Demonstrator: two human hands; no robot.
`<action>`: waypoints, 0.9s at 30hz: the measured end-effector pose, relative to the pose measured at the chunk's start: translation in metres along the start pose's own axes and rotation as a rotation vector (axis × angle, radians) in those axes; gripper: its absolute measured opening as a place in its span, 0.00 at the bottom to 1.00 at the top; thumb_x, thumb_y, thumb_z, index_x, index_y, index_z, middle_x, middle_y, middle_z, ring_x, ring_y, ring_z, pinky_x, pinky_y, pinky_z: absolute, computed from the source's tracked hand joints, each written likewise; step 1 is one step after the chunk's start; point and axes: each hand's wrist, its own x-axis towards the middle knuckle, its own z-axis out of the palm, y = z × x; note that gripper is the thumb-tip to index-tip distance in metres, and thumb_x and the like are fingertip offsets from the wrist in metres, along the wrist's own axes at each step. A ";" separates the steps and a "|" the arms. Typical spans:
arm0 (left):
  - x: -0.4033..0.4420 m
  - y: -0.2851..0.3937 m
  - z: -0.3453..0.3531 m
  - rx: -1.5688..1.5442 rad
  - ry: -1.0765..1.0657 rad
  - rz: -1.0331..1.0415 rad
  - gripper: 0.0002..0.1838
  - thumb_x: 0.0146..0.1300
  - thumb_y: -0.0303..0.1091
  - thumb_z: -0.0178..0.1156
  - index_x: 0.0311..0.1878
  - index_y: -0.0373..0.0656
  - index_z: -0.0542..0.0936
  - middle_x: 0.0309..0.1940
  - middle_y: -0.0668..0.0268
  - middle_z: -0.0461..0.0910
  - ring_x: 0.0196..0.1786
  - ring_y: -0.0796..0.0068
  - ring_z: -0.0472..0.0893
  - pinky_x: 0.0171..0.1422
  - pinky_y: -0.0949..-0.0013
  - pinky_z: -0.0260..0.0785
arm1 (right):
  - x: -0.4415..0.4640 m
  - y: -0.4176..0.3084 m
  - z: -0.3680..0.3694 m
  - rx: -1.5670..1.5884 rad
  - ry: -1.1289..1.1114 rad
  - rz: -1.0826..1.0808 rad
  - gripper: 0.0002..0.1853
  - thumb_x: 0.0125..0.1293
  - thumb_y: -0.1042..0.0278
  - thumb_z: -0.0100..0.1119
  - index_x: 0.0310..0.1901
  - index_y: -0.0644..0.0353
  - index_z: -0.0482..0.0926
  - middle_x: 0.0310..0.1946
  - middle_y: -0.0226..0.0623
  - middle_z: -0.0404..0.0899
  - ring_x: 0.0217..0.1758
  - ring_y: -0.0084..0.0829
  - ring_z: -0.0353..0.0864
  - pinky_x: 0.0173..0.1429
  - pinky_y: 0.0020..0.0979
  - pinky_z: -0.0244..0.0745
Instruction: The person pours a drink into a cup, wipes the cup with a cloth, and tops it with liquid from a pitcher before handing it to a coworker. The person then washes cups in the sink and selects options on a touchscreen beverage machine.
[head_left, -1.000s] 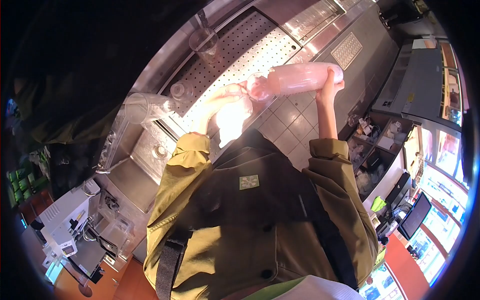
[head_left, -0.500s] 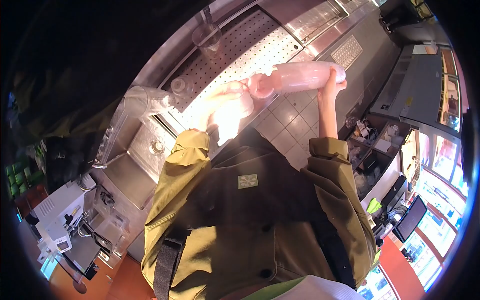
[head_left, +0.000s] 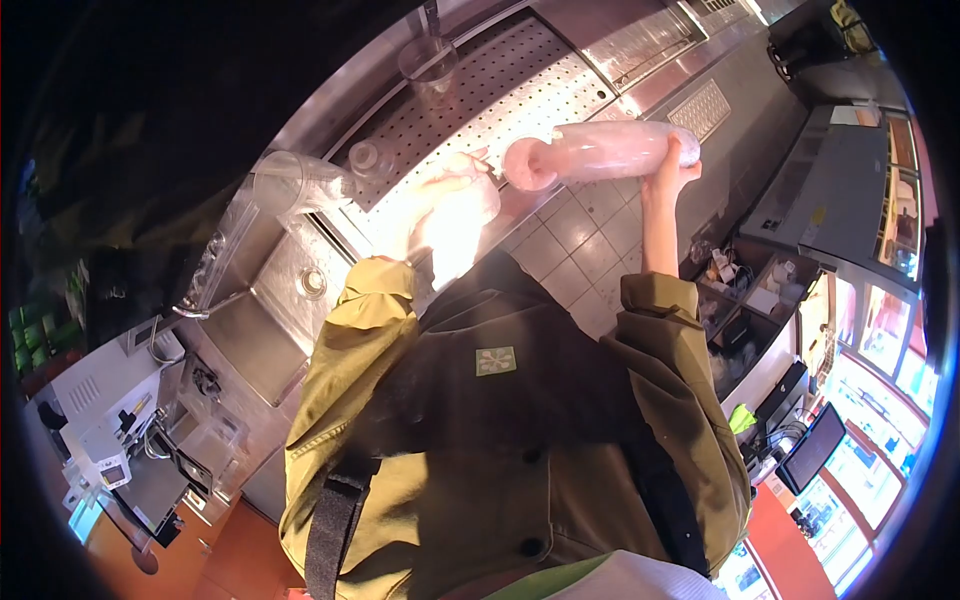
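My right hand (head_left: 672,178) grips the far right end of a long, translucent, pinkish plastic cylinder (head_left: 610,150). The cylinder lies nearly level across my view, its round rim turned left towards my other hand. My left hand (head_left: 440,192) is closed and bent over a pale, rounded thing (head_left: 462,235), washed out by glare, so its kind is unclear. A small gap separates the left fingers from the rim. Behind them is a perforated metal drain tray (head_left: 500,75), with a clear jug (head_left: 430,70) and a small clear vessel (head_left: 370,158) on it.
Another large clear container (head_left: 295,183) lies by the tray's left end. A steel sink (head_left: 290,275) is at the left, beside a white machine (head_left: 125,400). Open shelves (head_left: 745,300) with small goods and a monitor (head_left: 812,447) stand at the right. Tiled floor (head_left: 575,240) shows below the cylinder.
My left fingers have come away from the cylinder's rim, opening a small gap. My right hand still grips the far end, with the cylinder shifted slightly right.
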 end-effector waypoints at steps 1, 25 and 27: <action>-0.001 0.000 -0.001 -0.029 0.010 0.004 0.17 0.57 0.39 0.52 0.46 0.37 0.72 0.49 0.54 0.71 0.55 0.57 0.69 0.59 0.57 0.61 | 0.003 0.003 -0.001 -0.005 0.002 -0.010 0.48 0.49 0.66 0.63 0.62 0.57 0.35 0.56 0.48 0.52 0.55 0.40 0.62 0.54 0.40 0.66; -0.191 0.012 0.004 0.760 0.833 0.719 0.19 0.51 0.37 0.57 0.44 0.34 0.71 0.40 0.52 0.75 0.44 0.64 0.75 0.49 0.61 0.69 | -0.006 -0.008 0.007 -0.059 -0.072 -0.074 0.46 0.50 0.66 0.62 0.62 0.58 0.37 0.58 0.47 0.51 0.58 0.37 0.58 0.61 0.36 0.59; -0.224 0.014 0.003 0.304 0.785 0.748 0.19 0.51 0.36 0.57 0.44 0.34 0.71 0.40 0.53 0.75 0.44 0.64 0.75 0.49 0.61 0.69 | -0.010 -0.012 0.009 -0.063 -0.081 -0.078 0.46 0.51 0.67 0.62 0.62 0.59 0.37 0.57 0.47 0.51 0.58 0.36 0.58 0.61 0.36 0.58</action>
